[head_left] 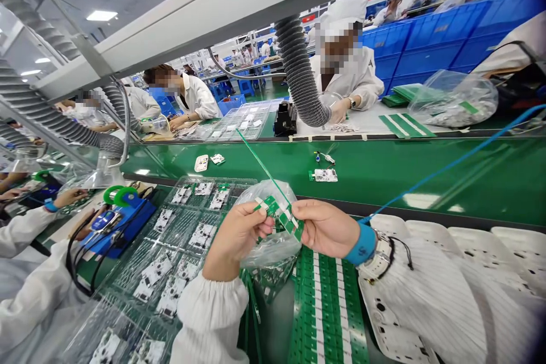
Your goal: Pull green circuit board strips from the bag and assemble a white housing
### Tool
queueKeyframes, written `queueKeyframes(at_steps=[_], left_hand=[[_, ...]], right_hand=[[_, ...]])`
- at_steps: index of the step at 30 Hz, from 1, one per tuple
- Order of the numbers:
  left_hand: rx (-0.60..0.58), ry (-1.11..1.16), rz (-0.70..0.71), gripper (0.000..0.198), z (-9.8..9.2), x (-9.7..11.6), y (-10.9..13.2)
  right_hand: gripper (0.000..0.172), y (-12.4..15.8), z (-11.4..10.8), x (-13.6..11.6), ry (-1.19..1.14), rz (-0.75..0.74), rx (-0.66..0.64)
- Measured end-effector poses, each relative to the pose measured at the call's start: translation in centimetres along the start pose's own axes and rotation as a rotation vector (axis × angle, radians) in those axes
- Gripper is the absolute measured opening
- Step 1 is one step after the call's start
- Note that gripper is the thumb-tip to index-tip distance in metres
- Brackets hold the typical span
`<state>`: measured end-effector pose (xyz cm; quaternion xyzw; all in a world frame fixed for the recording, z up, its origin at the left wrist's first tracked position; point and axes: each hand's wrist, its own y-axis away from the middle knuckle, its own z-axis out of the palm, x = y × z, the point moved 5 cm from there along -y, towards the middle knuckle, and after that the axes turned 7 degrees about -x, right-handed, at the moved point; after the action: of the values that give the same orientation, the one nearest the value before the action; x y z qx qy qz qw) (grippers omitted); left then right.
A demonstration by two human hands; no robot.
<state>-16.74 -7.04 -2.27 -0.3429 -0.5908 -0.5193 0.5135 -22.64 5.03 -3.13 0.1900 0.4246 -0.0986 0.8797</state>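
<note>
Between thumb and fingers, my left hand [245,227] pinches a small green circuit board [269,205]. My right hand [326,226] grips a green board piece with white patches [292,220], close against the first; whether the two are still joined I cannot tell. A thin green strip [260,160] slants up and left from the fingers of the right hand. Behind and below both hands is a clear plastic bag [256,256] with small green boards near its mouth. Under my right wrist lie stacked green board panels with white stripes [328,307].
A clear compartment tray [170,233] of white-and-green boards lies left. White plastic housings [473,244] stand at right. Across the front runs a green conveyor [375,165] carrying a few boards. A blue wrist cord [443,165] stretches right. Grey ducts [298,68] hang overhead; co-workers sit opposite.
</note>
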Motion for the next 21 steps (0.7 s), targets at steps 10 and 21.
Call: queueKeyframes(at_steps=[10,21], left_hand=[[-0.004,-0.219,0.089,0.031,1.0,1.3,3.0],[-0.042,-0.147,0.089,0.019,1.4,0.7,2.6]], right_hand=[[0.016,0.1,-0.1,-1.5,0.224,-0.111,0.111],[0.028,0.6,0.5,-1.0,0.048,-0.061,0.076]])
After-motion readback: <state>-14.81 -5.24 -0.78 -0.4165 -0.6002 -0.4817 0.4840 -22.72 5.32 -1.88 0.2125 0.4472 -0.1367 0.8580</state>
